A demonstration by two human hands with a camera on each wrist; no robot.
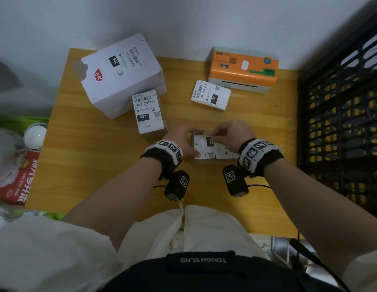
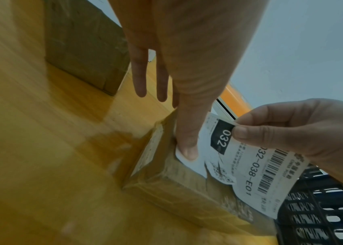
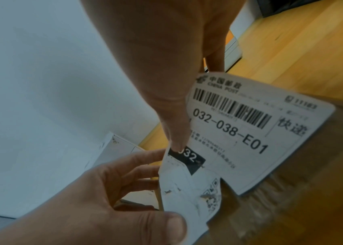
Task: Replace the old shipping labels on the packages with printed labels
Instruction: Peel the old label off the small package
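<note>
A small brown package [image 1: 206, 160] lies on the wooden table [image 1: 99, 175] in front of me. Its white old label [image 2: 248, 167] reads 032-038-E01 and is torn near the QR code. My right hand [image 1: 217, 133] pinches the label's far edge at the black 032 block [image 3: 189, 159], and the barcode part [image 3: 239, 132] is lifted off the cardboard. My left hand [image 1: 184, 142] presses its thumb [image 2: 187, 149] on the label's left corner. Its fingers [image 2: 141, 74] reach straight past the box's far side.
A large white box [image 1: 122, 74] and a second small labelled box [image 1: 148, 112] stand at the back left. Loose printed labels [image 1: 210, 94] lie before the orange printer [image 1: 243, 69]. A black crate [image 1: 341, 123] borders the right; a cup [image 1: 34, 137] and red bag [image 1: 19, 180] sit left.
</note>
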